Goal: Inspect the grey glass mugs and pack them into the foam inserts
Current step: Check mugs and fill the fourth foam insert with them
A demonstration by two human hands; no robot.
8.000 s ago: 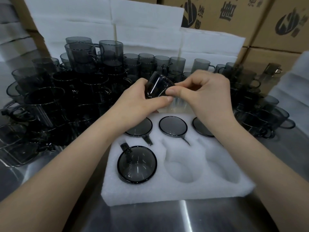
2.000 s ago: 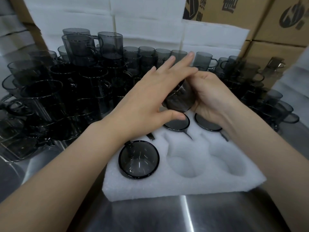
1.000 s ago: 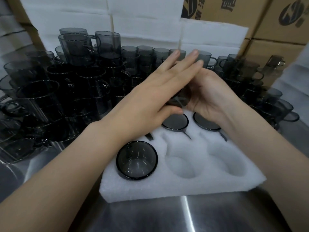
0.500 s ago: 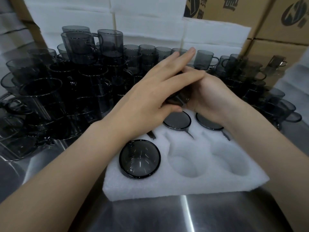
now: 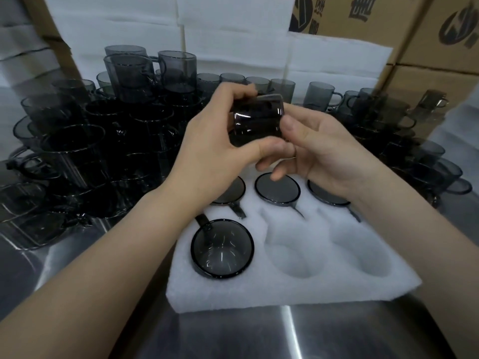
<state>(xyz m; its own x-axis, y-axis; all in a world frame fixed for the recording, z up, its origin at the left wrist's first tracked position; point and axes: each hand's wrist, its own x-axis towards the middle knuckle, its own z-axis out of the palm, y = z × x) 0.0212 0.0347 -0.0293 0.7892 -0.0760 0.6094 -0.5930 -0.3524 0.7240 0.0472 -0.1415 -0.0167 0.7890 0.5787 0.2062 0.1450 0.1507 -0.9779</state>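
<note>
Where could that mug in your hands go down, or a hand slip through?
Free for the held mug in the foam insert: the front middle pocket, beside the front left mug, and the front right pocket. The steel table before it is bare too. Left and right, loose mugs crowd it.

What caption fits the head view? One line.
Left hand and right hand hold a grey mug above a foam insert holding four mugs.

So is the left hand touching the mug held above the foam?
Touching. Head view: the left hand grips the held mug, thumb beneath, fingers curled over its top.
</note>
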